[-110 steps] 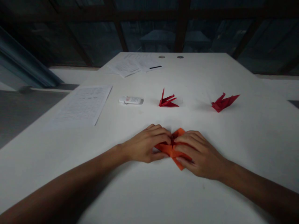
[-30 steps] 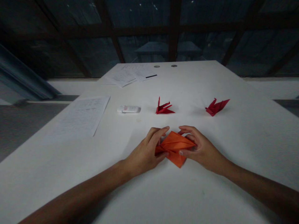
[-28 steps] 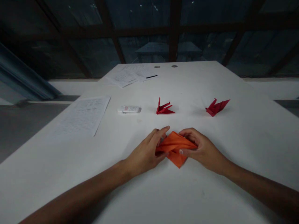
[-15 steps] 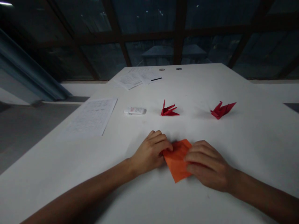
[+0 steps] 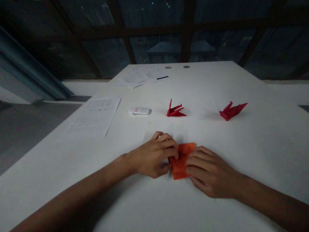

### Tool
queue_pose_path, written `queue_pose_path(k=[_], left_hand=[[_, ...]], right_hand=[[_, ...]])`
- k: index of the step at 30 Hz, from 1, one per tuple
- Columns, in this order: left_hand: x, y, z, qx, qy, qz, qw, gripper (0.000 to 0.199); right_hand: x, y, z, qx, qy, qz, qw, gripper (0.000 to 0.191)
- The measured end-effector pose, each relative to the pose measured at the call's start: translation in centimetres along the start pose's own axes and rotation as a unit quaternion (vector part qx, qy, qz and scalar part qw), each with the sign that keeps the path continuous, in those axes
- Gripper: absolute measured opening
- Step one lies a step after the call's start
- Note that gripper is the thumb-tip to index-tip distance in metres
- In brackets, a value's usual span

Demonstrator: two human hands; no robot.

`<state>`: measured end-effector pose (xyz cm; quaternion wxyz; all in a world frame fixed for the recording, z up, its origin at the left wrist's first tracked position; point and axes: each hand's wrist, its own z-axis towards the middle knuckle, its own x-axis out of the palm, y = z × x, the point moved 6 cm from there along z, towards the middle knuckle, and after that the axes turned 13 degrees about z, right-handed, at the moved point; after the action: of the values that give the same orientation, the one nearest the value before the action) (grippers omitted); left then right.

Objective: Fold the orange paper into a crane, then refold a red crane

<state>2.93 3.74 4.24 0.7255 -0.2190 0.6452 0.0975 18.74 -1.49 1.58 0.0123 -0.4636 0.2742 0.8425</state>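
A folded square of orange origami paper (image 5: pixel 180 166) lies on the white table between my two hands. With curled fingers, my left hand (image 5: pixel 158 156) grips its left edge, thumb low and fingertips on top. Over the right side of the paper, my right hand (image 5: pixel 207 169) is closed, its fingers covering that edge. Beyond the hands stands a red paper crane (image 5: pixel 175 112) with its wings up. A second red paper crane (image 5: pixel 232 111) sits farther to the right.
A white glue or correction bottle (image 5: pixel 139 111) lies left of the nearer crane. Written sheets (image 5: pixel 95 117) lie at the left edge, with more papers (image 5: pixel 136 77) and a black strip (image 5: pixel 162 77) at the back. Dark windows (image 5: pixel 154 48) rise behind the table (image 5: pixel 145 209).
The orange paper has turned slightly, and its lower corner, pointed before, now shows as a flat edge. My right hand has shifted a little left. The camera view has tilted slightly down.
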Motion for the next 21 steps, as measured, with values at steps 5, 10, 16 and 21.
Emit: queue_pose_path(k=[5, 10, 16, 21], left_hand=[[0.1, 0.0, 0.0, 0.032, 0.006, 0.008, 0.999, 0.013], [0.6, 0.5, 0.1, 0.013, -0.024, 0.007, 1.000, 0.020], [1.6, 0.7, 0.2, -0.060, -0.064, -0.014, 0.996, 0.035], [2.0, 0.4, 0.2, -0.085, -0.061, -0.051, 0.993, 0.054]], right_hand=[[-1.3, -0.1, 0.0, 0.005, -0.044, 0.062, 0.997, 0.013], [-3.0, -3.5, -0.5, 0.155, -0.144, 0.018, 0.977, 0.023], [-2.1, -5.9, -1.0, 0.273, -0.122, 0.020, 0.954, 0.026], [-2.3, -5.9, -1.0, 0.303, -0.130, 0.015, 0.944, 0.033]])
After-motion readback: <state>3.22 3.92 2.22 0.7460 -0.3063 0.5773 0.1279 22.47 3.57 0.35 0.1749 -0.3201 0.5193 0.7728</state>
